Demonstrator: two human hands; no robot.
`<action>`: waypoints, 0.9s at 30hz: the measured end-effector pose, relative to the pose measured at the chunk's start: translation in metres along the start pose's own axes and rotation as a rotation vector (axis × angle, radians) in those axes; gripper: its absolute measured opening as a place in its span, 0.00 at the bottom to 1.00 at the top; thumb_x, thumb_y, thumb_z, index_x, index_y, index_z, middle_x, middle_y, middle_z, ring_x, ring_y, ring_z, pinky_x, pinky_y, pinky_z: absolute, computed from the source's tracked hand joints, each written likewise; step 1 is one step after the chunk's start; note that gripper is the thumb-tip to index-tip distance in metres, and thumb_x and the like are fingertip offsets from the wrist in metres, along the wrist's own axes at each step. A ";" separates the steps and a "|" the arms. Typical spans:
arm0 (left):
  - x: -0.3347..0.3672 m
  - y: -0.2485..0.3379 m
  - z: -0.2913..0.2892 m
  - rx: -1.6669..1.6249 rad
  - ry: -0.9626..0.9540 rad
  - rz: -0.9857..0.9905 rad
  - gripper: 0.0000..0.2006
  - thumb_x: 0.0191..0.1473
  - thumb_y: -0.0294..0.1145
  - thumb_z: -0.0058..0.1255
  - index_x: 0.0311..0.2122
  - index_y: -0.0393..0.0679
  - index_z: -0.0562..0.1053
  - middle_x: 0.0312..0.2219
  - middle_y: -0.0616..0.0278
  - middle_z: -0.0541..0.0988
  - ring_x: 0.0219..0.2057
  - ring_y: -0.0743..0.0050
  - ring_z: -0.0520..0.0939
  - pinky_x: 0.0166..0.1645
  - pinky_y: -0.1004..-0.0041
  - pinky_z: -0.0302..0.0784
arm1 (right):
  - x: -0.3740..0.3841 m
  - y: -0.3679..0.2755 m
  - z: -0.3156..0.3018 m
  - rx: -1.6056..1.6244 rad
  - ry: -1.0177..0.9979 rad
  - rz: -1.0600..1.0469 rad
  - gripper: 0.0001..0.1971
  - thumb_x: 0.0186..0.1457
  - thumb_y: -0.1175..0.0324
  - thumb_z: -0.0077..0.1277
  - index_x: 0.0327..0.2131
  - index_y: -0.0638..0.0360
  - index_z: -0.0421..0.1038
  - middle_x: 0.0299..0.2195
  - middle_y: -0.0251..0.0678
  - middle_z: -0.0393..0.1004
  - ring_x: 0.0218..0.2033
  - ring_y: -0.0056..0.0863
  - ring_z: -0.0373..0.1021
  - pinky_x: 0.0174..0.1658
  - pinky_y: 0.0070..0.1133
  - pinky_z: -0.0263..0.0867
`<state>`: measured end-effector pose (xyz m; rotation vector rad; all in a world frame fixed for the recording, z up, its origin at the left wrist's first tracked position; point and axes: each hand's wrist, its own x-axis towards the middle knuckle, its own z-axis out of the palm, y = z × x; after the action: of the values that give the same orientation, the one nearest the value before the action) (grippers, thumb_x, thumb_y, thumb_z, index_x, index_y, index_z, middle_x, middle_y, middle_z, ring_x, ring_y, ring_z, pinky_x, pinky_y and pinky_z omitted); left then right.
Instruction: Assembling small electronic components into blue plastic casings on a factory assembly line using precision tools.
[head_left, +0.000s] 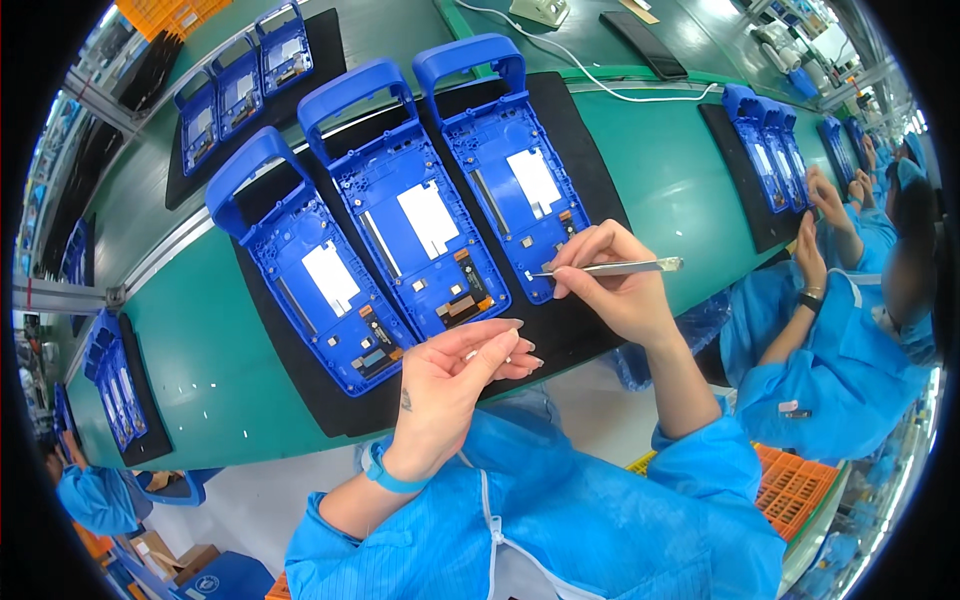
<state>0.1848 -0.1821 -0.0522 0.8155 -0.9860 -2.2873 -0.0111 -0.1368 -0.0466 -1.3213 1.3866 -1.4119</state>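
Observation:
Three blue plastic device housings with looped handles lie side by side on a black mat: a left housing (285, 245), a middle housing (375, 195) and a right housing (492, 140). Each carries a white rectangular patch and small parts near its lower end. My right hand (630, 295) grips metal tweezers (640, 266), their tip at the lower end of the right housing beside a small white square. Just in front of the middle housing, my left hand (450, 385) is closed in a pinch, a tiny white piece (507, 360) showing at its fingertips.
The black mat (590, 165) rests on a green bench (190, 350). More blue housings (238, 85) stand on a mat at the far left, others (768, 145) at the right. A white cable (600, 85) crosses the far side. A co-worker in blue (810, 350) sits close on the right.

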 end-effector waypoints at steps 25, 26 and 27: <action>0.004 -0.005 0.022 -0.044 0.069 0.044 0.12 0.52 0.26 0.45 0.40 0.30 0.69 0.31 0.50 0.75 0.32 0.65 0.78 0.39 0.73 0.75 | -0.010 -0.006 -0.004 0.175 -0.113 0.000 0.09 0.45 0.83 0.49 0.26 0.63 0.59 0.27 0.45 0.69 0.23 0.23 0.69 0.28 0.16 0.67; 0.007 -0.006 0.021 -0.043 0.066 0.043 0.12 0.52 0.26 0.45 0.40 0.30 0.69 0.31 0.50 0.75 0.32 0.65 0.78 0.39 0.73 0.75 | -0.012 -0.006 -0.004 0.160 -0.157 -0.016 0.09 0.44 0.84 0.49 0.25 0.63 0.58 0.27 0.45 0.69 0.23 0.23 0.69 0.27 0.16 0.66; 0.010 -0.008 0.018 -0.027 0.007 0.031 0.12 0.52 0.26 0.45 0.41 0.30 0.68 0.31 0.50 0.75 0.31 0.66 0.78 0.38 0.74 0.75 | -0.013 -0.009 -0.006 0.181 -0.152 -0.018 0.09 0.44 0.84 0.49 0.25 0.63 0.58 0.27 0.45 0.69 0.23 0.23 0.69 0.26 0.16 0.66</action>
<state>0.1639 -0.1758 -0.0514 0.7913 -0.9563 -2.2646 -0.0131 -0.1215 -0.0395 -1.2964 1.1230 -1.3837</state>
